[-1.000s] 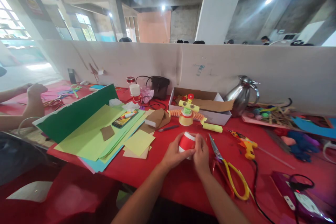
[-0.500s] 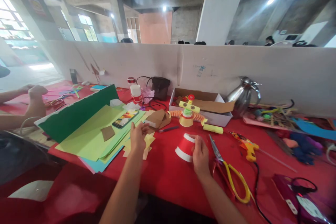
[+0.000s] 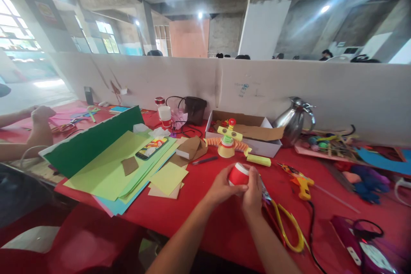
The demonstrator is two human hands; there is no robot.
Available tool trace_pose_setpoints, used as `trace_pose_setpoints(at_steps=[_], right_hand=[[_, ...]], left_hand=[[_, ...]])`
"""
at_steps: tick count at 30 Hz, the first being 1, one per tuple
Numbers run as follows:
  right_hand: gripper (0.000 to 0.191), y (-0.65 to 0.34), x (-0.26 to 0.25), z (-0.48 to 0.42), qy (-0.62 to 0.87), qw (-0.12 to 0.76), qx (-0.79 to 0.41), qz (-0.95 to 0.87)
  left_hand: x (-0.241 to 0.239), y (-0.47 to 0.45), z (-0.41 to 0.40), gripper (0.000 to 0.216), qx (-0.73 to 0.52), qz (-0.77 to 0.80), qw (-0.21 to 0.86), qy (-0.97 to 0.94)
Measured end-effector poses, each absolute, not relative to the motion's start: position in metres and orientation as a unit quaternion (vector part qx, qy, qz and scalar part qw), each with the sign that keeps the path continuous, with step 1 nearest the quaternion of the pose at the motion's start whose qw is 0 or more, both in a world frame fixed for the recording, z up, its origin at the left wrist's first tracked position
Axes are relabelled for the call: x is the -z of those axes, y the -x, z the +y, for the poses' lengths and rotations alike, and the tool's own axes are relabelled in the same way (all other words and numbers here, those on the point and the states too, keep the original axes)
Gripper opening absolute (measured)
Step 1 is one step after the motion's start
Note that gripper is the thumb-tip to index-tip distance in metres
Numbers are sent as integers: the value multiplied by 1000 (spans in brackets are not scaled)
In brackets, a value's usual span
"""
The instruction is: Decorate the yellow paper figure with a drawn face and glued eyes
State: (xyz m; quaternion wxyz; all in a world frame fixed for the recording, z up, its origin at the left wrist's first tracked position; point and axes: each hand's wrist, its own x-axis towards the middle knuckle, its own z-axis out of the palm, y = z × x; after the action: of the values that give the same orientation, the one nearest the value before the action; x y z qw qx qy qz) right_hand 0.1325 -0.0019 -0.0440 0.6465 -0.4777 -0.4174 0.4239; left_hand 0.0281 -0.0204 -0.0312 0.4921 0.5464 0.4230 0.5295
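Observation:
Both my hands grip a red and white paper cup (image 3: 239,174) just above the red tabletop. My left hand (image 3: 221,186) wraps the cup's left side, its thumb across the front. On the right side, my right hand (image 3: 252,190) closes round it. Behind the cup stands a small paper figure (image 3: 226,141) with yellow, green and orange parts and a red top. A rolled yellow paper tube (image 3: 258,161) lies beside the figure. Scissors with yellow handles (image 3: 289,231) lie partly hidden behind my right hand.
Coloured paper sheets (image 3: 105,171) and a phone (image 3: 152,148) lie left. An open box (image 3: 272,147) and a metal jug (image 3: 293,122) stand behind. A yellow glue gun (image 3: 302,184) and purple power strip (image 3: 362,244) lie right. Another person's hands (image 3: 41,115) are at far left.
My left hand has moved right from over the yellow paper pieces to the cup and taken hold of it. The cup has tilted and is now between both hands.

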Motion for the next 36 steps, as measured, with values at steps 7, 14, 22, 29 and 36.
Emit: trace_pose_setpoints(at_steps=[7, 14, 22, 29, 36], right_hand=[[34, -134, 42, 2, 489, 625, -507, -336], [32, -132, 29, -5, 503, 633, -467, -358], [36, -134, 33, 4, 402, 600, -645, -250], [36, -129, 27, 25, 303, 482, -812, -133], [39, -128, 35, 29, 336, 482, -780, -215]], left_hand=[[46, -44, -34, 63, -484, 559, 225, -635], [47, -43, -37, 56, -470, 566, 172, -655], [35, -34, -50, 58, -461, 567, 130, -671], [38, -18, -93, 65, -424, 502, 87, -749], [40, -20, -88, 67, -415, 483, 98, -765]])
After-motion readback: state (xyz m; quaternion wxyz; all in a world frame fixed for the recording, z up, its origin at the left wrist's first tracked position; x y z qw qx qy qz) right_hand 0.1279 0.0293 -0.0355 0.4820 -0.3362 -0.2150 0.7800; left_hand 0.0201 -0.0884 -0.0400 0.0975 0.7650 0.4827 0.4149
